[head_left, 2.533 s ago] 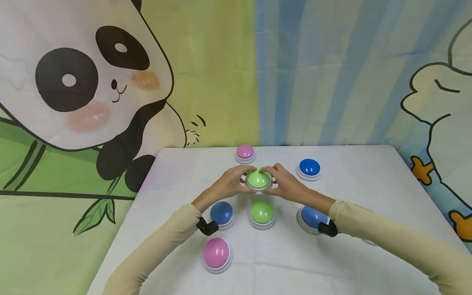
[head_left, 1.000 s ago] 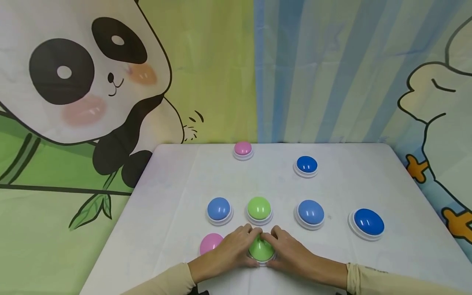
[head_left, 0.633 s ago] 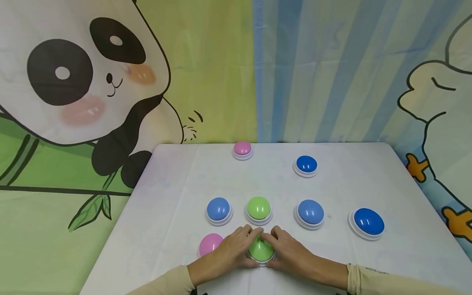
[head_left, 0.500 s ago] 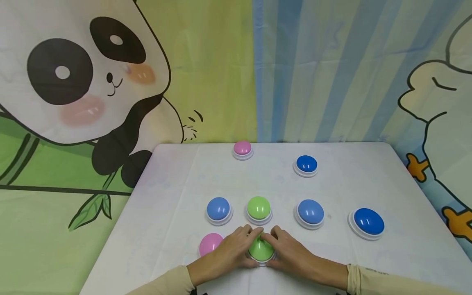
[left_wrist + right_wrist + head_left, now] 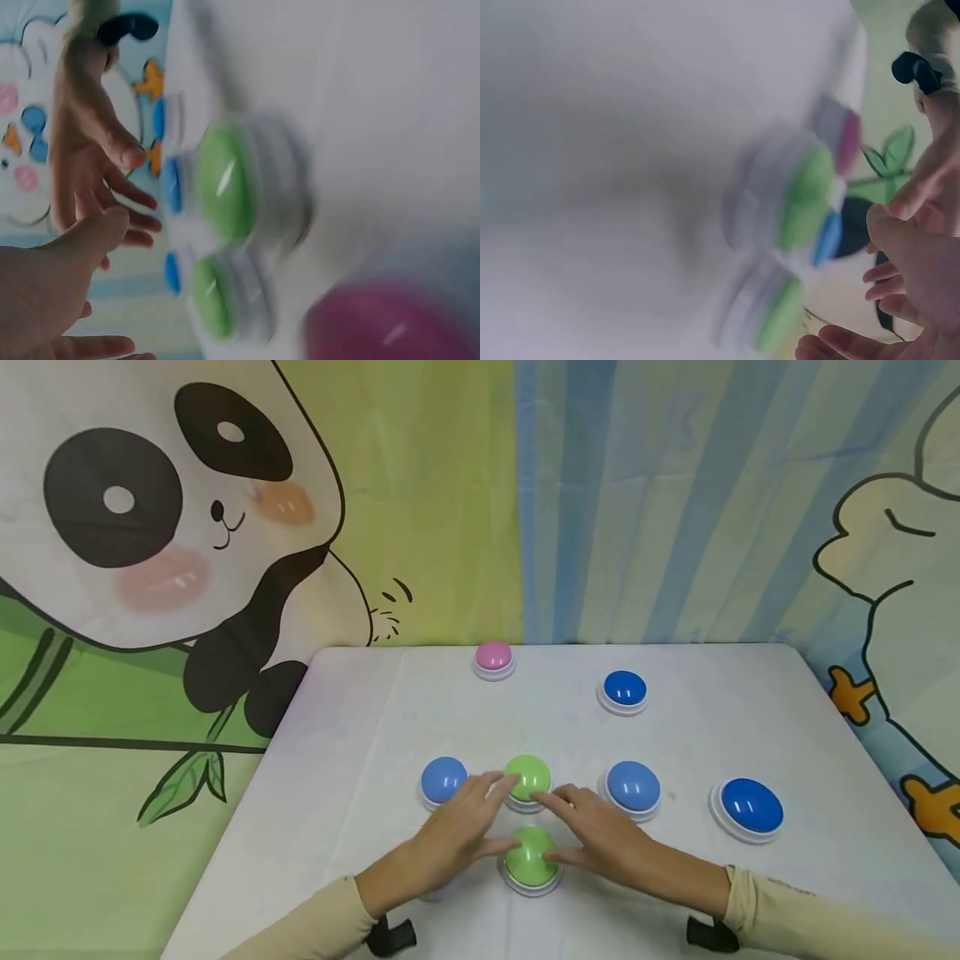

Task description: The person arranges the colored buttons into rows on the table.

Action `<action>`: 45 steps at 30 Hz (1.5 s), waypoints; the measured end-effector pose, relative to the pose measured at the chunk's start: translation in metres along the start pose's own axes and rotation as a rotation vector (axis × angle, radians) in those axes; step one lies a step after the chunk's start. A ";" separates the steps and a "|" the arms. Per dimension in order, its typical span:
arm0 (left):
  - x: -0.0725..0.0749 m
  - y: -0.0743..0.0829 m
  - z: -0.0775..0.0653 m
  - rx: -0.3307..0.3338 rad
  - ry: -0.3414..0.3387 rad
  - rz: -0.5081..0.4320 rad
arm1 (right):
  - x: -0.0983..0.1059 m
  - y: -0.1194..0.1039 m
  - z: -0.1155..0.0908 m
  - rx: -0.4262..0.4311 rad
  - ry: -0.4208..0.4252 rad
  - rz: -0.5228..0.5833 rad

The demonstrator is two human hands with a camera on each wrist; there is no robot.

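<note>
Two green dome buttons on white round bases stand one behind the other on the white table: a nearer green button (image 5: 529, 857) and a farther green button (image 5: 528, 779). My left hand (image 5: 461, 825) hovers over their left side, fingers spread and holding nothing. On the right, my right hand (image 5: 606, 833) mirrors it, also holding nothing. Both wrist views show the hands above the domes, apart from them. A pink button (image 5: 386, 322) sits low in the left wrist view; in the head view my left arm covers most of it.
Around the hands stand a light blue button (image 5: 442, 778) at left, another light blue button (image 5: 633, 786) at right, and a dark blue button (image 5: 751, 806) farther right. Toward the back are a pink button (image 5: 493, 657) and a dark blue button (image 5: 625, 689). A printed cloth (image 5: 427, 502) hangs behind.
Both hands carried a green button toward me and set it in front of the other green one. Since half a second ago they have let go, lifted and spread apart.
</note>
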State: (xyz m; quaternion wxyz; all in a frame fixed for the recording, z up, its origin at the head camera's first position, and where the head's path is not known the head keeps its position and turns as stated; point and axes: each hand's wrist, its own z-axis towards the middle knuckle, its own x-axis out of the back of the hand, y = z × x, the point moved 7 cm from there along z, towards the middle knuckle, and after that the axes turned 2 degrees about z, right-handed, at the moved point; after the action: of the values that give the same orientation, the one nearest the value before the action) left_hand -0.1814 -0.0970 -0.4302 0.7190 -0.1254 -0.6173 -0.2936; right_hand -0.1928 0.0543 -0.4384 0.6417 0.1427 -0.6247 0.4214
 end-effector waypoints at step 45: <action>-0.022 -0.196 0.168 0.292 -0.042 -0.230 | -0.030 0.137 0.233 -0.226 -0.048 0.263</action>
State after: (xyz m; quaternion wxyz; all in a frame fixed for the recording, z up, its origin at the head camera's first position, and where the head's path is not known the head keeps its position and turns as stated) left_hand -0.4328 -0.1555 -0.4522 0.6784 0.0458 -0.6784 -0.2784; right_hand -0.4464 -0.0388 -0.4716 0.5779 -0.0032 -0.6966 0.4252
